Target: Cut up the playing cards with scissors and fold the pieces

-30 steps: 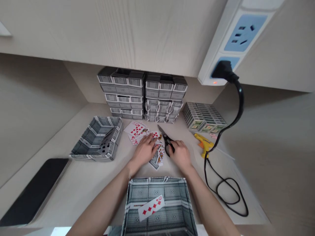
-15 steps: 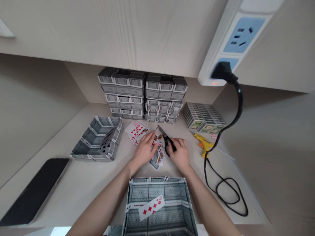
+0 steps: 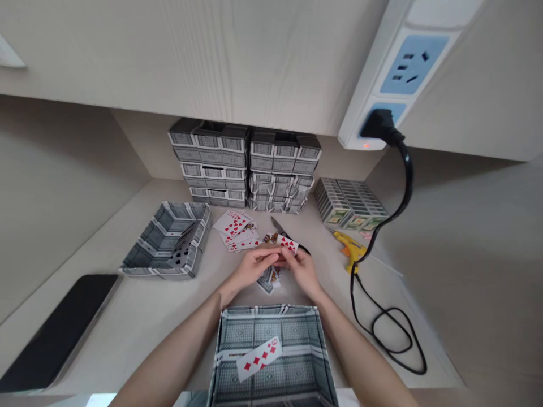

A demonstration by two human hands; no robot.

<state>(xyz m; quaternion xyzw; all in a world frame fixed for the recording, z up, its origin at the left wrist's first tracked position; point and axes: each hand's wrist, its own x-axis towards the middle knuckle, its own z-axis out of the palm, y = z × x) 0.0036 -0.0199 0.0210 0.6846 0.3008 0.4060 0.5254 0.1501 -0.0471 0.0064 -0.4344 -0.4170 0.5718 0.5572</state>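
Observation:
A playing card with red hearts (image 3: 288,244) is pinched in my right hand (image 3: 304,271), its face toward me. My left hand (image 3: 252,267) meets it from the left, thumb and fingers closed at the card's lower left edge, partly hidden there. Black-handled scissors (image 3: 279,227) lie on the table just behind the card, which covers part of them. Cut card pieces (image 3: 267,281) lie beneath my hands. Loose cards with red pips (image 3: 232,224) are spread behind my left hand.
An open box made of cards (image 3: 271,316) stands between my forearms, a nine of diamonds (image 3: 259,358) in it. Another card box (image 3: 197,249) is at left, near a black phone-like slab (image 3: 55,328). Stacked boxes (image 3: 216,144) stand behind. A yellow glue gun (image 3: 351,249) lies right, beside its cord.
My right hand has let go of the scissors, which now lie on the table. It has taken up a hearts card, and my left hand has come in against it.

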